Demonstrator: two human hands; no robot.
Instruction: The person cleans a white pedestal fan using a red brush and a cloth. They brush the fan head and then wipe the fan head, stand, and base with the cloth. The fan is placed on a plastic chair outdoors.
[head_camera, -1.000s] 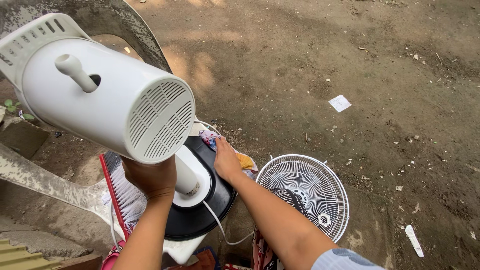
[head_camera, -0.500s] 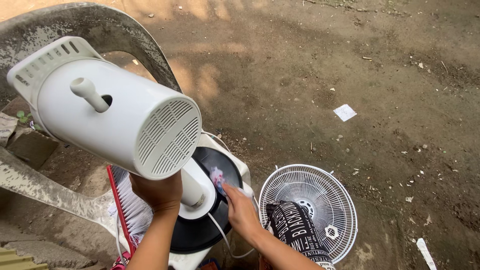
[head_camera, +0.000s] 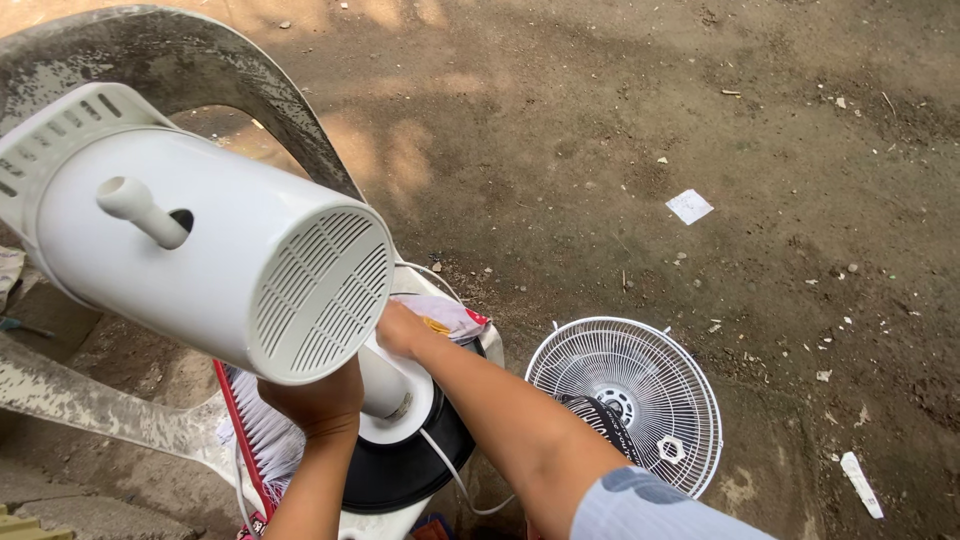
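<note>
Right hand (head_camera: 398, 330) has been moved up from beside the base, back onto the cloth (head_camera: 445, 315) at the far rim of the black fan base (head_camera: 420, 470); fingers are hidden by the motor housing (head_camera: 220, 260), so open or closed cannot be told. Left hand (head_camera: 315, 400) is seen closed around the white neck (head_camera: 385, 385) under the housing, keeping the fan tilted on the plastic chair (head_camera: 60, 400). Wire grille (head_camera: 630, 400) lies on the dirt, apart. Wiping of the base seems resumed.

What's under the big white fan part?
Under the white motor housing the left hand holds the neck above the black base. The housing hides the neck's top.
</note>
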